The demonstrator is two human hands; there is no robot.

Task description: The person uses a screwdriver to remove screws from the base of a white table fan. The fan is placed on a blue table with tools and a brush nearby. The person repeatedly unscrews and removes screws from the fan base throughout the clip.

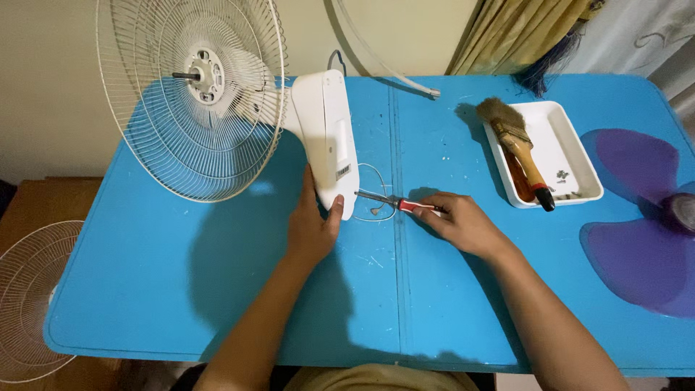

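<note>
A white fan body (327, 137) lies on its side on the blue table (217, 289), with its wire rear grille (190, 94) and motor shaft standing at the left. My left hand (311, 224) grips the lower end of the white body. My right hand (460, 223) holds a red-handled screwdriver (394, 203); its metal tip points left and touches the lower end of the fan body. A thin white wire loops on the table under the screwdriver shaft.
A white tray (572, 156) at the back right holds a wooden paintbrush (517, 141) and small screws. A purple fan blade (644, 224) lies at the right edge. Another wire grille (29, 297) rests off the table at lower left. Curtains hang behind.
</note>
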